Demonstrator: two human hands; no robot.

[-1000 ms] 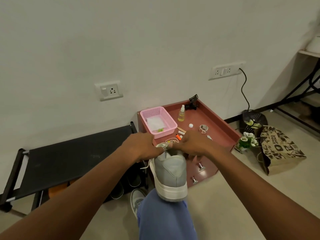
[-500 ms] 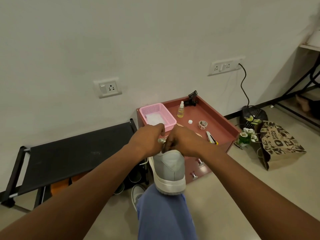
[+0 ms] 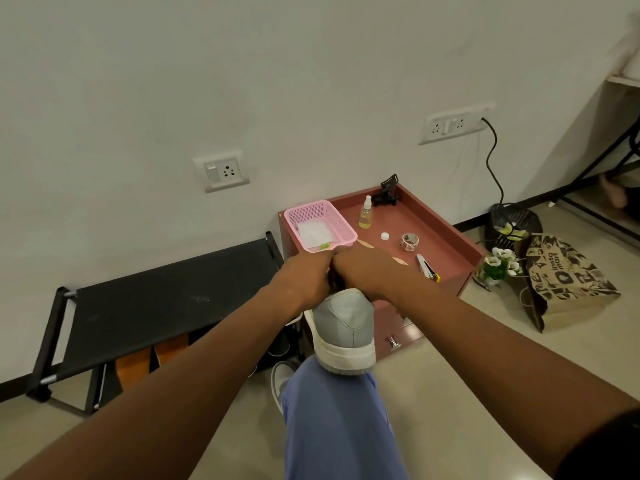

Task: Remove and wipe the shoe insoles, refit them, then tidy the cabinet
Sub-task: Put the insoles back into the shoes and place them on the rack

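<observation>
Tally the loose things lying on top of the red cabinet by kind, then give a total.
Pink basket: 1
Spray bottle: 1
White cap: 1
Tape roll: 1
Black clip stand: 1
Cutter: 1
Total: 6, on the cabinet. The hands may hide other small items near the front edge.

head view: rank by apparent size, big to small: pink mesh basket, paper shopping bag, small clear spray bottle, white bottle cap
1. Brown printed paper shopping bag, largest.
2. Pink plastic mesh basket.
3. Small clear spray bottle of yellowish liquid.
4. White bottle cap, smallest.
All sit at a similar distance from the camera, so the order looks reliable.
</observation>
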